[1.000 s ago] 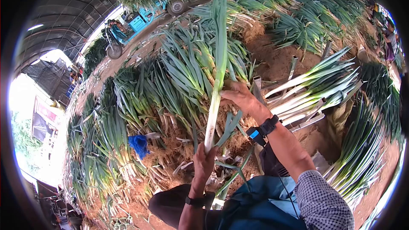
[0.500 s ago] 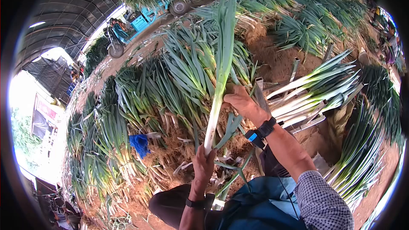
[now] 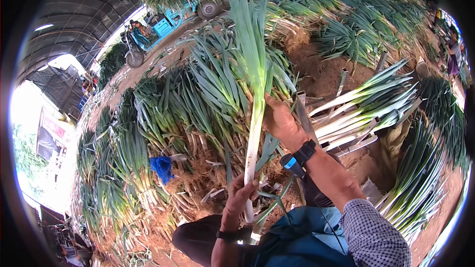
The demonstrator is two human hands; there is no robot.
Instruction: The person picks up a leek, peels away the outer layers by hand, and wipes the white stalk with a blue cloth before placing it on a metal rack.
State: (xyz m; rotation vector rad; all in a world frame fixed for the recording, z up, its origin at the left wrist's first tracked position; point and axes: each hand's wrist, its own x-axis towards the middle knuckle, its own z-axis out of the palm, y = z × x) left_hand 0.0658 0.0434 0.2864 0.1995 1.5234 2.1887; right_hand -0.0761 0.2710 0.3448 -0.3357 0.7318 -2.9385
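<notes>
A single leek [image 3: 254, 143] stands nearly upright in front of me, white stalk down and green leaves fanned out at the top. My left hand [image 3: 241, 195] is closed around its lower stalk, and the white butt end pokes out below the fingers. Higher up, where white turns to green, my right hand [image 3: 283, 121] grips it, with some fingers hidden behind the stalk. To the right, a bundle of trimmed leeks [image 3: 366, 101] lies across a metal rack [image 3: 363, 143]. Behind the held leek stand rows of rooted leeks [image 3: 173, 104].
A blue cloth [image 3: 162, 168] lies on the roots at left. A metal post [image 3: 342, 80] rises by the rack. More leeks [image 3: 420, 168] lie at right. A blue cargo tricycle [image 3: 163, 27] loaded with greenery stands at the back. A person [image 3: 452, 52] is at far right.
The leek has come down and its leaves have spread apart. My left hand now holds it above the butt end, which shows below the fingers. My right hand has shifted slightly.
</notes>
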